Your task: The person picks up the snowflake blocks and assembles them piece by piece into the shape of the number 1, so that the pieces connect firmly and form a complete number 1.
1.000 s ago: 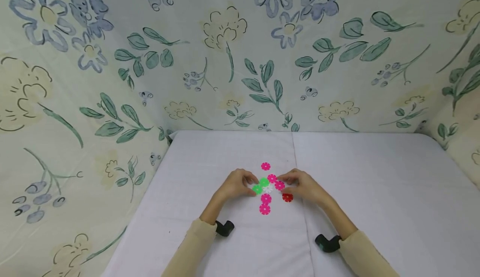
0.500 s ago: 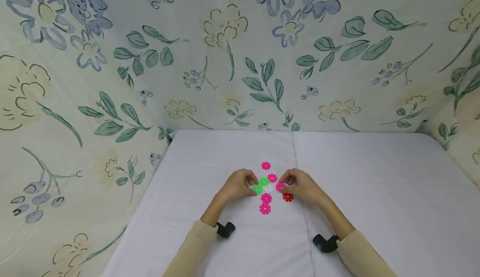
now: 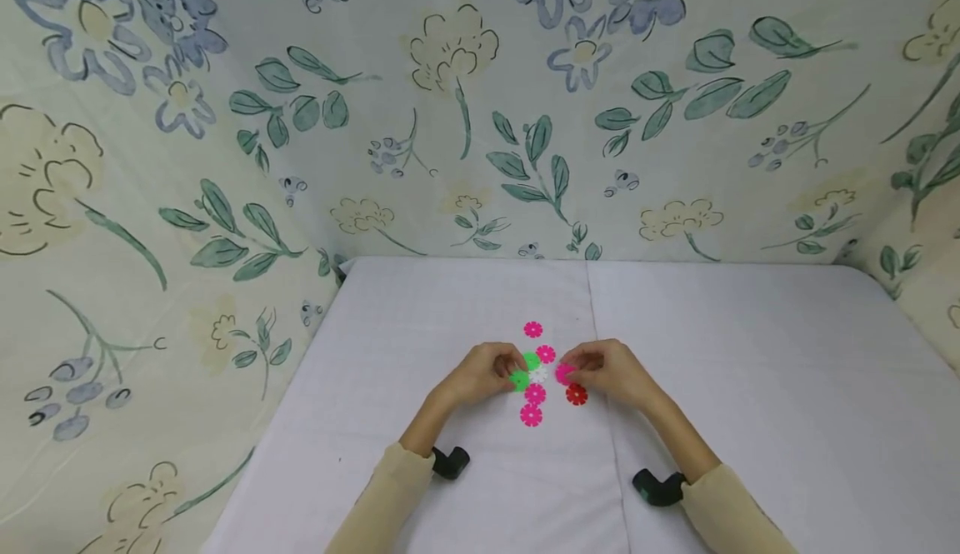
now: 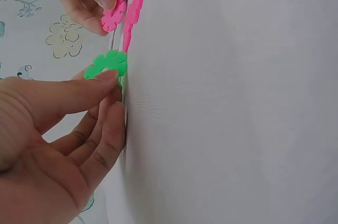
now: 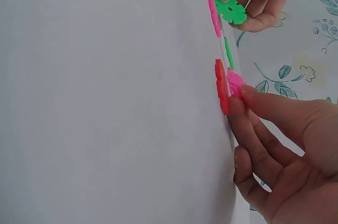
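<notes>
Between thumb and fingers, my left hand pinches a green snowflake disc, which stands tilted up off the cloth in both wrist views. My right hand pinches a pink snowflake disc, also tipped up. Between the hands lie a white disc, another green disc and a pink disc. Two pink discs in a line, the lower one nearest me, run down from the white one. Just below my right fingertips is a red disc.
A lone pink disc lies beyond the group. White cloth covers the table, with a crease running front to back. Patterned fabric hangs behind and at the sides. Black wrist mounts sit at both sleeves.
My right hand has drawn its pink disc a little to the right, away from the white and pink discs. The left hand has tilted its green disc up and shifted slightly right.
</notes>
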Motion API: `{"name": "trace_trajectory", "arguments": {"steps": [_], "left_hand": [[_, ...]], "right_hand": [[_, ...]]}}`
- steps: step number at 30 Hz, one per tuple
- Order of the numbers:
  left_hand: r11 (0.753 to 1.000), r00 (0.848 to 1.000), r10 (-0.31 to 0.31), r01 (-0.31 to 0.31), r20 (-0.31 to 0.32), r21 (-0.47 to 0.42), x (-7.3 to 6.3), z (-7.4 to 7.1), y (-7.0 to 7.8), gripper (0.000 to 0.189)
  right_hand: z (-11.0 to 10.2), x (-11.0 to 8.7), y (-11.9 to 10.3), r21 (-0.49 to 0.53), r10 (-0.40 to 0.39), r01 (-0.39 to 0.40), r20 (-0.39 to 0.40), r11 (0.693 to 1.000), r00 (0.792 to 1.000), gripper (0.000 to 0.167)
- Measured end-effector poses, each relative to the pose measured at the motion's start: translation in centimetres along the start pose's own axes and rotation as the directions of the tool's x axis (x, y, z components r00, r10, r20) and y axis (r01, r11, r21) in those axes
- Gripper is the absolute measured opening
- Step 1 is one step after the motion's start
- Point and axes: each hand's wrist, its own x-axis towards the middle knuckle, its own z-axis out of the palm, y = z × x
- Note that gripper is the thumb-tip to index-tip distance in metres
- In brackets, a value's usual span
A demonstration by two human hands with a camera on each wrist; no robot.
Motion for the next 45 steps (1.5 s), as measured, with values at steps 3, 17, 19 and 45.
{"name": "trace_trajectory", "arguments": {"steps": [3, 17, 19, 45], "left_hand": [[1.0, 1.0, -0.007, 0.007, -0.014, 0.002, -0.1, 0.0, 0.0, 0.019], [0.992, 0.953, 0.09, -0.113, -0.289, -0.063, -0.5, -0.1, 1.2, 0.016], [0.989, 0.947, 0.101, -0.128, -0.306, -0.071, -0.4, -0.1, 1.5, 0.014], [0.918, 0.822, 0.379, -0.392, -0.425, 0.061, -0.9, 0.5, 3.1, 0.012]], "right_hand": [[-0.2, -0.1, 0.1, 0.013, 0.02, -0.02, -0.005, 1.0, 1.0, 0.022], [0.6, -1.1, -2.2, 0.3, 0.089, -0.049, -0.121, 0.953, 0.989, 0.036], [0.9, -1.1, -2.6, 0.33, 0.096, -0.042, -0.151, 0.943, 0.984, 0.033], [3.2, -1.0, -4.4, 0.489, 0.088, 0.092, -0.333, 0.867, 0.939, 0.031]]}}
